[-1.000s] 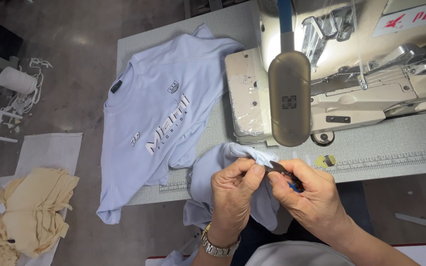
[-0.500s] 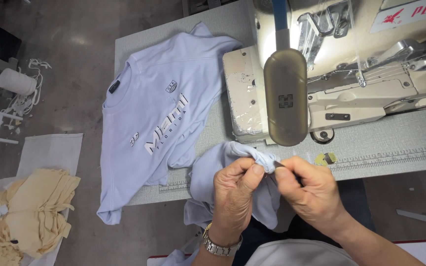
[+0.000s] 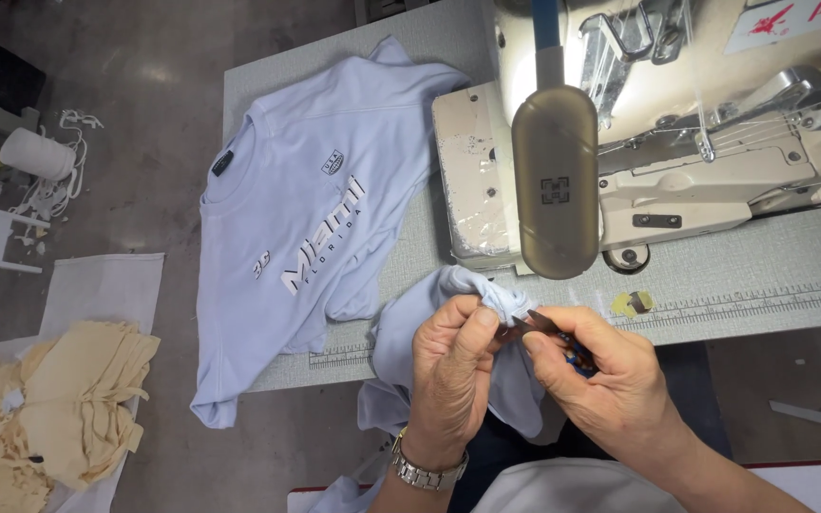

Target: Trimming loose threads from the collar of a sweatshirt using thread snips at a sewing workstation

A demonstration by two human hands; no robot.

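Observation:
My left hand (image 3: 450, 375) pinches a bunched edge of a light blue garment (image 3: 409, 347) just off the table's front edge. My right hand (image 3: 605, 380) grips small dark thread snips (image 3: 536, 326), their tip touching the pinched fabric. The rest of this garment hangs down over my lap. A second light blue T-shirt (image 3: 315, 209) with white print lies flat on the table (image 3: 753, 285), to the left of my hands. A metal watch sits on my left wrist.
A beige industrial sewing machine (image 3: 658, 161) with an oval lamp head (image 3: 555, 180) stands on the table just beyond my hands. A pile of cream fabric pieces (image 3: 59, 399) lies on the floor at left, near a white thread cone (image 3: 35, 152).
Both hands stay at the bunched fabric. The snips in my right hand have shifted slightly against the pinched edge; the flat T-shirt has not moved.

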